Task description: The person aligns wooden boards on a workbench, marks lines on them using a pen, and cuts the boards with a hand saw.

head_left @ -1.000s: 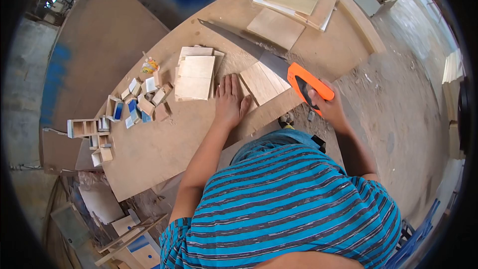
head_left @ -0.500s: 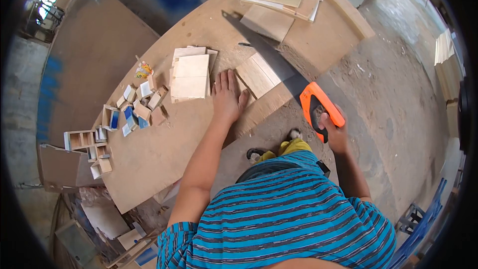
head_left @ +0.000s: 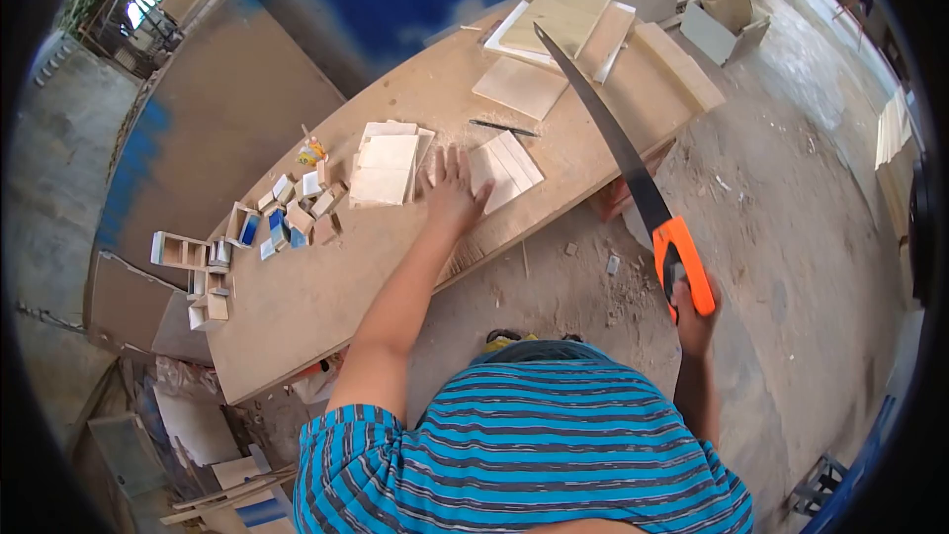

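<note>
One handsaw (head_left: 638, 178) slanted on the right; the lined board (head_left: 510, 168) lay to its left

The saw's long axis ran from its orange handle (head_left: 694, 272), low on the right, up and leftward along the blade (head_left: 615, 138) to the tip. The dark lines across the board leaned much the same way, so blade and lines looked roughly parallel, though well apart. The board lay flat on the tabletop (head_left: 306, 307), near the edge that faced the person, ahead and to the left of the right hand (head_left: 699, 314).

That hand's grip was closed around the saw handle, out past the tabletop's edge and above the floor (head_left: 761, 237). The far end of the blade crossed in front of the stacked panels (head_left: 561, 15); how high it hung over them could not be told.

The left hand (head_left: 455, 203) was much the nearer one to the board. Its grip was open, palm down and fingers spread, with the thumb side at the board's left edge; how firmly it pressed was unclear. Thin wooden pieces (head_left: 386, 168) lay just beyond its fingers on the left, and a black pen (head_left: 504, 128) lay just past the board's far edge.
</note>
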Demonstrator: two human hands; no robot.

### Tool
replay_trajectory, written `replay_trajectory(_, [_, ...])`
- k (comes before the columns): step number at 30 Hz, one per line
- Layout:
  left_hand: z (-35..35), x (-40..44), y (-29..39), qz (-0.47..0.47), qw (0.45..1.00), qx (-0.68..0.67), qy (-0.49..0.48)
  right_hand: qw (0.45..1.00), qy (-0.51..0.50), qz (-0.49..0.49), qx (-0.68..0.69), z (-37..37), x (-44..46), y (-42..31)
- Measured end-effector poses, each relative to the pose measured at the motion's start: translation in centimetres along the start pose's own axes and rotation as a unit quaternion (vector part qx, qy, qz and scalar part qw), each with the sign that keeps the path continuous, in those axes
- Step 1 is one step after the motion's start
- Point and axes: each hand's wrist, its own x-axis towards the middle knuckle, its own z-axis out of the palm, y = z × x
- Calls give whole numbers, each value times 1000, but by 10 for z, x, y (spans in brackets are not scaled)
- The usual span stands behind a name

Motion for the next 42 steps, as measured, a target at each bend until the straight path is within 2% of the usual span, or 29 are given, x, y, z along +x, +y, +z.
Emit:
replay_trajectory(4, [10,23,50,32,999,1,7,999,27,21,2,-35,-30,-4])
replay_trajectory(6, [18,19,88,54,997,-60,17,999,27,10,-41,-47,-38,-9])
replay_trajectory(8, [13,9,130,185,977,-81,-61,993,24,-25,-114,-59,-42,-17])
replay_trajectory(10, [2,-26,167,321,930,-173,-45,993,24,-21,-113,-66,-49,-15])
replay_trajectory(13, [27,-78,184,438,884,-157,43,995,35,11,-98,-64,-55,-16])
replay_trajectory(17, [29,-96,153,352,925,-143,18,988,-25,14,-151,-71,-57,-8])
replay_trajectory(18, [23,-95,139,321,939,-124,4,997,-25,14,-77,-66,-54,-10])
replay_trajectory(20, [11,-95,112,256,963,-83,3,996,-56,32,-59,-62,-48,-20])
replay_trajectory(25, [-20,-77,50,64,995,-52,64,994,-100,30,-15,-45,-34,-17])
replay_trajectory(28, [-24,-66,13,-9,993,-60,98,994,-108,16,14,-27,-25,-15])
replay_trajectory(31, [-38,-56,-5,-21,994,-76,75,991,-122,35,40,-14,-13,-22])
replay_trajectory(35, [-51,-42,6,-9,999,-26,21,989,-128,48,51,-3,-10,-9])
replay_trajectory(38, [-38,-21,18,26,999,-37,19,990,-121,53,52,4,-9,-3])
replay_trajectory(42, [-18,10,40,22,999,-46,17,993,-114,29,34,10,-7,-5])
